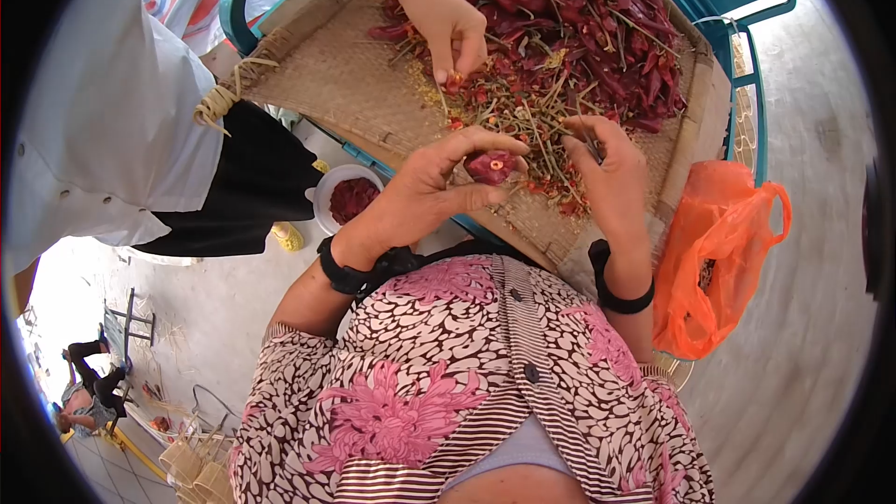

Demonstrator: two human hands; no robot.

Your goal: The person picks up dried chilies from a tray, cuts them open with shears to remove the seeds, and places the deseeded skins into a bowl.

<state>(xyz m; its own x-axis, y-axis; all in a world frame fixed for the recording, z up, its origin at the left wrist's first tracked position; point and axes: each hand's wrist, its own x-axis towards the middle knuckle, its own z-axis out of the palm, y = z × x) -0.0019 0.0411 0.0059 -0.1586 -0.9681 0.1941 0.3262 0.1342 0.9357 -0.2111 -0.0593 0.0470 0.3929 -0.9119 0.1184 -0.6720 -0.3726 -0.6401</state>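
A dried red chili pepper [492,166] is gripped between the thumb and fingers of my left hand [425,177]; its cut, open end faces me and shows a pale ring. To its right, my right hand [611,168] is closed in a pinch above the tray. What sits between those fingertips, perhaps a stem, is too small to make out. Below both hands lies a litter of chili stems and scraps [532,126] on the woven tray [327,56]. A large heap of dried red chilies [579,0] fills the tray's far side.
A co-worker's hand [453,33] pinches a red piece over the tray from the left. Between us stands a white tub [322,201] holding red chilies. An orange plastic bag [714,261] hangs at the right, near a teal chair frame [761,103].
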